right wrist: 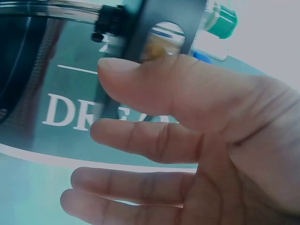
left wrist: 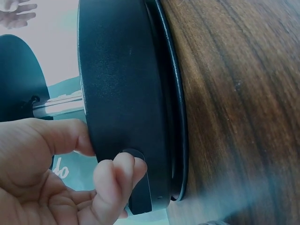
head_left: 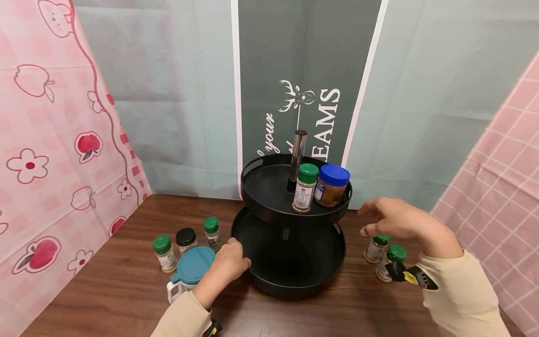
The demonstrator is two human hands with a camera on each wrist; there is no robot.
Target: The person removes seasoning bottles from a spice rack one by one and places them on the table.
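A black two-tier round tray stand stands on the wooden table, its upper tray (head_left: 267,187) above a wider lower tray (head_left: 290,262). My left hand (head_left: 229,263) grips the lower tray's left rim, fingertips hooked through the handle slot in the left wrist view. My right hand (head_left: 396,217) hovers to the right of the stand, fingers loosely extended and holding nothing. A green-capped spice bottle (head_left: 303,192) and a blue-lidded jar (head_left: 330,192) of brown contents stand on the upper tray. Below my right hand are two green-capped spice bottles (head_left: 373,252) on the table.
Left of the stand are a green-capped spice bottle (head_left: 166,257), a black-capped bottle (head_left: 186,238), another green-capped bottle (head_left: 212,234) and a teal-lidded container (head_left: 195,265) with a white handle. Printed cloths hang behind and at both sides.
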